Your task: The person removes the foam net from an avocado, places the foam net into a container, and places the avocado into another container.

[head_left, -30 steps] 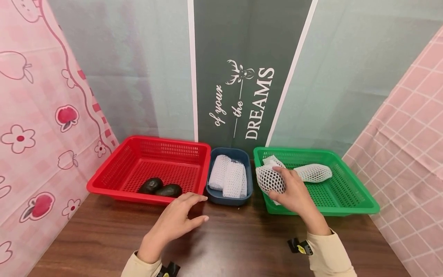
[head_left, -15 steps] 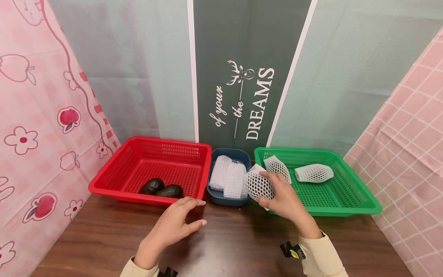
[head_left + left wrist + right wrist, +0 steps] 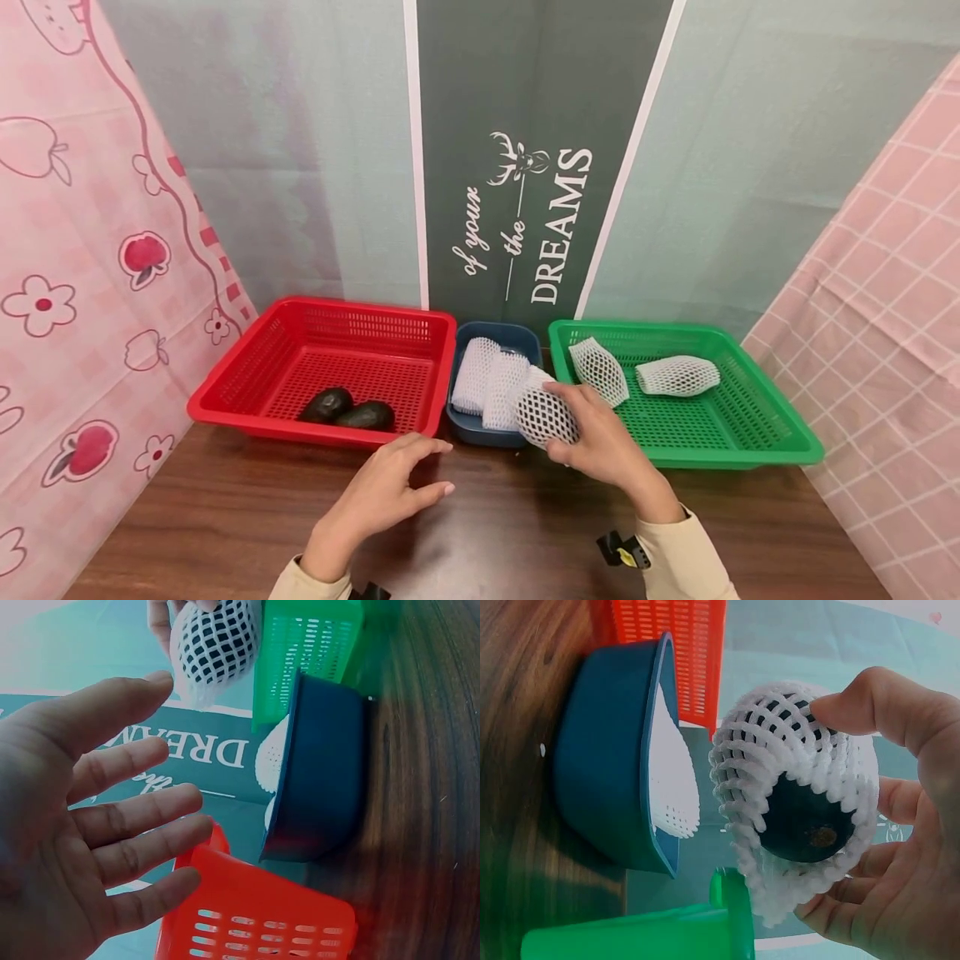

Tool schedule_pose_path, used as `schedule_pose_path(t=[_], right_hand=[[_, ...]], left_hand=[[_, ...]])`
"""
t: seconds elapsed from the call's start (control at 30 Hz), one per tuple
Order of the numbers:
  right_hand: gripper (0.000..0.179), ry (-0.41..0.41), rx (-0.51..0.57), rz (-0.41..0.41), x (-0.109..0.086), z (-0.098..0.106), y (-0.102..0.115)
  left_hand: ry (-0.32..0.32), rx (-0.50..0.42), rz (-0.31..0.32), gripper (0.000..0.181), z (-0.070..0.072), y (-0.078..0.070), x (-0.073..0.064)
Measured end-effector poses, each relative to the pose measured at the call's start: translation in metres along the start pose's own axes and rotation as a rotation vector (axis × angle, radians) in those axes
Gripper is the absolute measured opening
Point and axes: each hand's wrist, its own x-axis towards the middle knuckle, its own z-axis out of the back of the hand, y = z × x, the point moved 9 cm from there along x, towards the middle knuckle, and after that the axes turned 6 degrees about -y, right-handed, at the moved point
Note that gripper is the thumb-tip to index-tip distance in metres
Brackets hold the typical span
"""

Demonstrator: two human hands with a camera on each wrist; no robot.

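Note:
My right hand [image 3: 603,442] grips an avocado in a white foam net [image 3: 546,414], held up near the right front corner of the blue bin. In the right wrist view the dark avocado [image 3: 806,821] shows through the open end of its net, thumb on one side and fingers on the other. My left hand [image 3: 386,487] hovers with relaxed, spread fingers in front of the red basket and holds nothing. White foam nets [image 3: 504,392] lie in the blue bin [image 3: 480,435]. Two netted avocados [image 3: 678,376] lie apart in the green basket [image 3: 750,457].
Two bare avocados [image 3: 369,414] sit at the front of the red basket [image 3: 247,421]. The three containers stand in a row on the brown wooden table [image 3: 495,533]. A printed cloth [image 3: 315,167] hangs behind them, with pink cloths at both sides.
My right hand has carried the netted avocado leftward from the green basket toward the blue bin. Another netted avocado in the green basket is now uncovered. The left hand has hardly moved.

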Motion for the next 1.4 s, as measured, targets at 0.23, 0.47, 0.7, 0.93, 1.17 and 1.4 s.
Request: schedule_pose_path(t=[0.23, 0.47, 0.7, 0.93, 1.17, 1.4], right_hand=[[0.070, 0.033, 0.054, -0.012, -0.003, -0.009, 0.005], [0.068, 0.093, 0.094, 0.002, -0.007, -0.024, 0.013], [0.068, 0.108, 0.114, 0.045, -0.010, -0.035, 0.017], [0.067, 0.135, 0.114, 0.073, -0.015, -0.048, 0.018], [0.072, 0.168, 0.130, 0.035, -0.018, -0.060, 0.014], [0.071, 0.216, 0.147, 0.047, -0.020, -0.074, 0.013]], left_hand=[[-0.016, -0.012, -0.024, 0.038, -0.005, 0.002, 0.002], [-0.044, -0.010, -0.035, 0.038, -0.004, 0.001, 0.002], [-0.052, 0.004, -0.052, 0.037, -0.007, 0.003, 0.004], [0.004, 0.012, -0.036, 0.037, -0.019, 0.009, 0.001], [0.025, -0.053, -0.054, 0.035, -0.029, 0.014, 0.001], [0.028, -0.066, -0.049, 0.034, -0.033, 0.020, 0.000]])
